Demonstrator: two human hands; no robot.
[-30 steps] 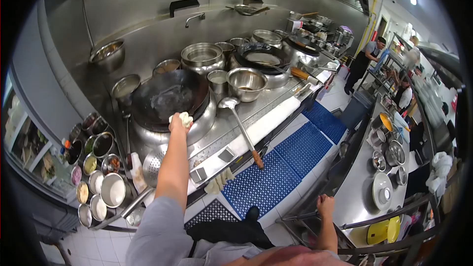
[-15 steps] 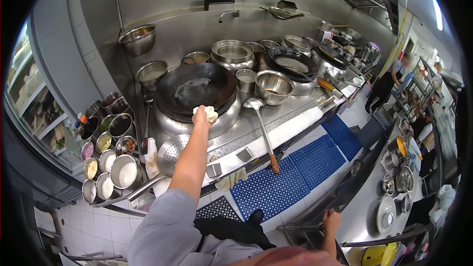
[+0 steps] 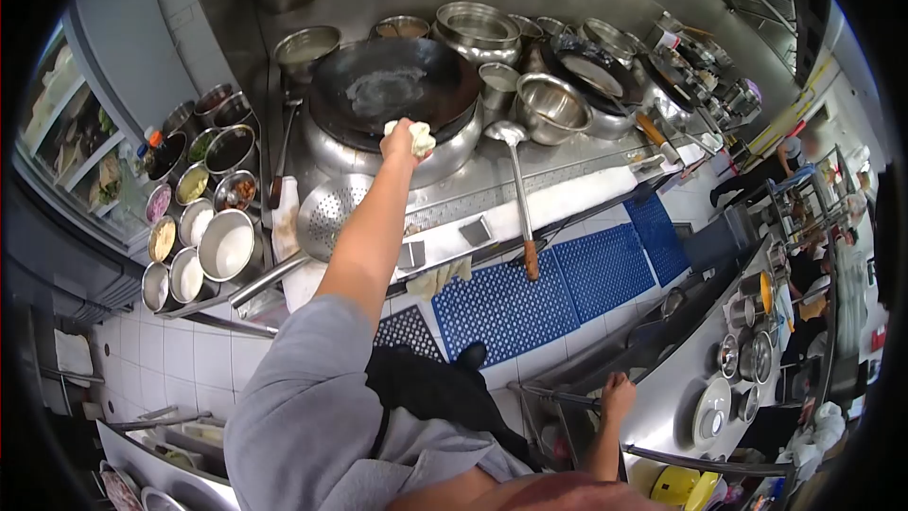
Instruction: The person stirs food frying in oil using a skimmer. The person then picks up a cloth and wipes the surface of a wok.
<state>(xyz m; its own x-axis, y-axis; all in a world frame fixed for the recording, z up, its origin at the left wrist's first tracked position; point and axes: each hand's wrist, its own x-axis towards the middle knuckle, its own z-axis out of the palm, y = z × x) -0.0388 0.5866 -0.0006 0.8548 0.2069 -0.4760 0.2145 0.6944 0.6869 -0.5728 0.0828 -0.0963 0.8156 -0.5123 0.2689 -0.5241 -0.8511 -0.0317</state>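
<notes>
My left hand (image 3: pixel 400 140) stretches forward, its fingers closed round a bunched white cloth (image 3: pixel 422 138). The cloth is at the near rim of a large black wok (image 3: pixel 416 85), which sits on a round steel burner stand (image 3: pixel 445 161). A pale, wet-looking patch shows on the wok's inner surface. My right hand (image 3: pixel 619 396) is at my right side by the steel counter behind me, its fingers curled into a fist with nothing visible in them. A perforated strainer (image 3: pixel 326 213) lies below the wok, under my left forearm.
A ladle (image 3: pixel 518 180) with a wooden handle overhangs the stove edge beside a steel bowl (image 3: pixel 553 123). Seasoning tins (image 3: pixel 227 244) stand at left. Another wok (image 3: pixel 591 71) is farther right. Blue mats (image 3: pixel 501 308) cover the floor. A co-worker (image 3: pixel 780 156) stands at far right.
The view has tilted down, so the stove sits higher in it. My left hand still holds the cloth at the wok's near rim. My right hand stays closed at my side.
</notes>
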